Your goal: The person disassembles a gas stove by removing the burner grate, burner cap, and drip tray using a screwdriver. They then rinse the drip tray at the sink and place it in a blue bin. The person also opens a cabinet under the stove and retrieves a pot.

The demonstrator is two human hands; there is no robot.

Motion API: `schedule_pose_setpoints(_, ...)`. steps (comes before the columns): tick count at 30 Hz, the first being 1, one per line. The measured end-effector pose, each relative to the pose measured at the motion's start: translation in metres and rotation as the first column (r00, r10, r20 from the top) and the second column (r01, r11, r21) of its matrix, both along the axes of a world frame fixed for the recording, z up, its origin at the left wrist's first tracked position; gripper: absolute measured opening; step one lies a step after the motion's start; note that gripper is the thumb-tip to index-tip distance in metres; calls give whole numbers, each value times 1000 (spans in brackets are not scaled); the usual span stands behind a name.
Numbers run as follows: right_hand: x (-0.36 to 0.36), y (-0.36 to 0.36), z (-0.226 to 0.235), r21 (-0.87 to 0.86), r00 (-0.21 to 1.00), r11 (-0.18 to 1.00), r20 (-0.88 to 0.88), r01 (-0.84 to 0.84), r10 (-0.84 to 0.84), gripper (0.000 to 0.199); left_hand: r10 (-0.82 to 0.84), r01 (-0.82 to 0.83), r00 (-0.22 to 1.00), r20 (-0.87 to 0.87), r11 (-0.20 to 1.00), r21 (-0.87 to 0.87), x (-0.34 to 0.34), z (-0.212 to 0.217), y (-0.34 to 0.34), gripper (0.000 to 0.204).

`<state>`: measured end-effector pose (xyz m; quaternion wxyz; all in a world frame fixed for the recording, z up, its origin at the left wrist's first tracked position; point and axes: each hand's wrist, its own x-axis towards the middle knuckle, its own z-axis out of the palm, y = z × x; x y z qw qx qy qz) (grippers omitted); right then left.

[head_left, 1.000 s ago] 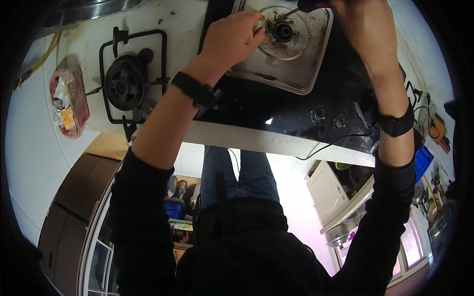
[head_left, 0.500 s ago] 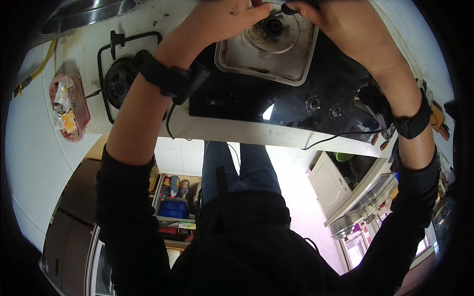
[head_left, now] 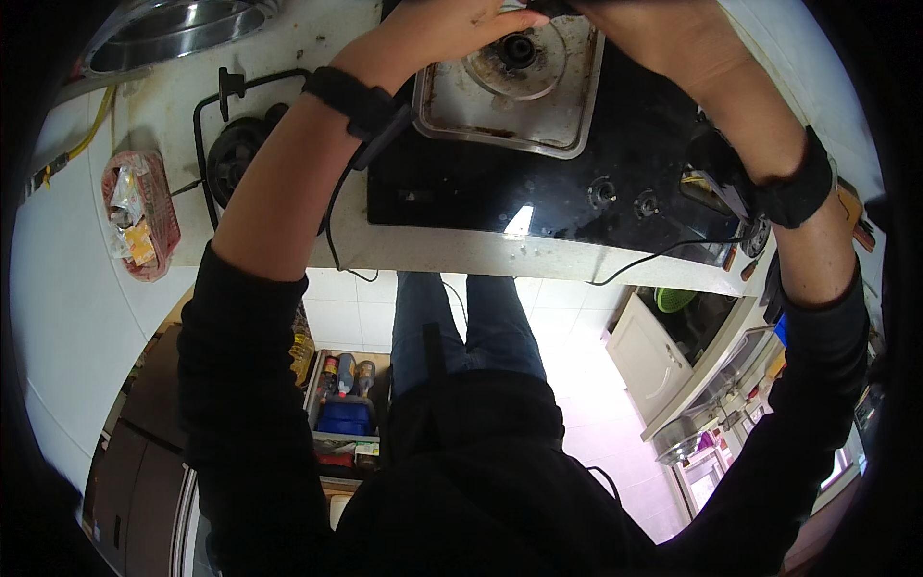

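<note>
The metal tray (head_left: 556, 120) is still stained, but from here I can't tell how open the left hand (head_left: 460, 21) or right hand (head_left: 630, 21) is, or what they hold.

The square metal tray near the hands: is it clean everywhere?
No, the tray shows dark brown stains along its near edge.

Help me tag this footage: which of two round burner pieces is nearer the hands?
The hub in the square tray, close to left hand and right hand; the black burner lies farther left, partly behind the left forearm.
</note>
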<state>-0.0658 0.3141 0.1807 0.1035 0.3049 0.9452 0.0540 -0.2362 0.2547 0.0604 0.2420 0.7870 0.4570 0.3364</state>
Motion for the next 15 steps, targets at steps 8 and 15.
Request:
schedule_pose_setpoints(8, -2, 10, -15, -172, 847, 878, -397, -447, 353, 28, -4, -15, 962, 273, 998, 66, -1, -9, 5, 25)
schedule_pose_setpoints(15, -2, 5, -12, -142, 970, 984, -233, -108, 73, 33, 46, -37, 988, 145, 997, -69, 3, -4, 7, 21)
